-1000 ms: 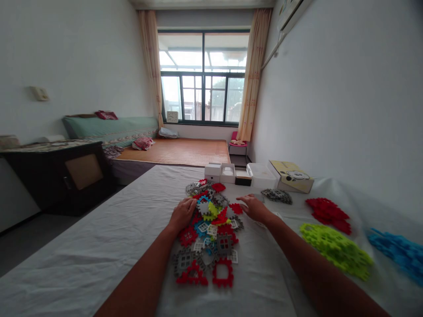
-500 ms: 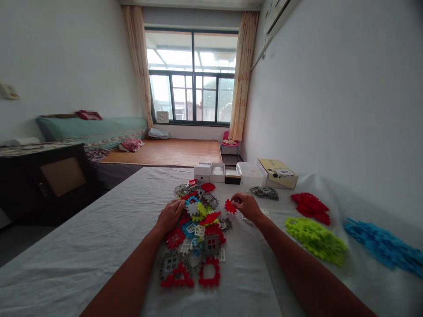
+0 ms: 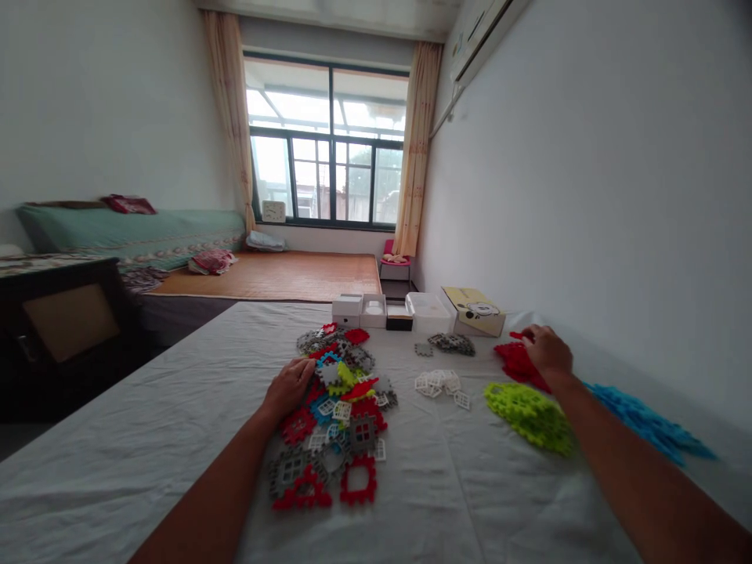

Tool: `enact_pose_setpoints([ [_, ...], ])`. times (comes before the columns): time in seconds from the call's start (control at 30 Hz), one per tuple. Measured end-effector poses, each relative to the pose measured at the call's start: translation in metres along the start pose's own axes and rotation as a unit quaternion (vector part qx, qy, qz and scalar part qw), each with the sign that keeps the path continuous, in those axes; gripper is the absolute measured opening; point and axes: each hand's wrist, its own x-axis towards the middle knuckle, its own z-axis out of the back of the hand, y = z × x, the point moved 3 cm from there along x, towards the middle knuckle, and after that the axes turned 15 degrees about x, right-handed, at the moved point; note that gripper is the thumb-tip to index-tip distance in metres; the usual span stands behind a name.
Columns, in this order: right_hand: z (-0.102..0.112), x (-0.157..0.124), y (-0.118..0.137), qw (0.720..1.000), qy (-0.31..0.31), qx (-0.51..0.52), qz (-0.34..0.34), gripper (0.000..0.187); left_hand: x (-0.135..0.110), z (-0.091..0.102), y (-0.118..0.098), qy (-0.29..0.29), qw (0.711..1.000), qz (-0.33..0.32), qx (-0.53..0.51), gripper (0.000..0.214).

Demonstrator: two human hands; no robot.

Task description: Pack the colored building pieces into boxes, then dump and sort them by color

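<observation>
A mixed pile of plastic interlocking pieces (image 3: 338, 415) in red, grey, white, blue and yellow-green lies in the middle of the white-sheeted table (image 3: 176, 439). My left hand (image 3: 287, 388) rests on the pile's left edge, fingers loosely laid over the pieces and gripping nothing. My right hand (image 3: 546, 350) is stretched far to the right, over the sorted red pile (image 3: 514, 362). Its fingers are curled on a red piece (image 3: 518, 336) that pokes out at the fingertips.
Sorted piles lie to the right: yellow-green (image 3: 529, 411), blue (image 3: 640, 423), white (image 3: 438, 384) and grey (image 3: 451, 342). Small open boxes (image 3: 373, 310), a clear tub (image 3: 430, 312) and a yellow carton (image 3: 475, 309) line the table's far edge. The wall runs close on the right.
My right hand picked a red piece from the mixed pile and carried it right to the red pile. The left hand stayed on the mixed pile. The view turned rightward.
</observation>
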Motion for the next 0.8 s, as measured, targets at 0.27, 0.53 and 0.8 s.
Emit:
enact_pose_setpoints([
  [0.27, -0.008, -0.002, -0.018, 0.998, 0.054, -0.016, 0.026, 0.021, -0.001, 0.001, -0.002, -0.002, 1.000, -0.003, -0.002, 0.046],
  [0.53, -0.066, -0.054, 0.157, 0.940, 0.208, 0.129, 0.238, 0.024, -0.004, 0.005, -0.006, -0.008, 1.000, -0.003, -0.005, 0.046],
  [0.8, -0.103, -0.134, 0.267, 0.837, 0.320, 0.261, 0.359, 0.021, -0.005, 0.008, -0.007, -0.042, 0.999, 0.001, -0.027, 0.045],
])
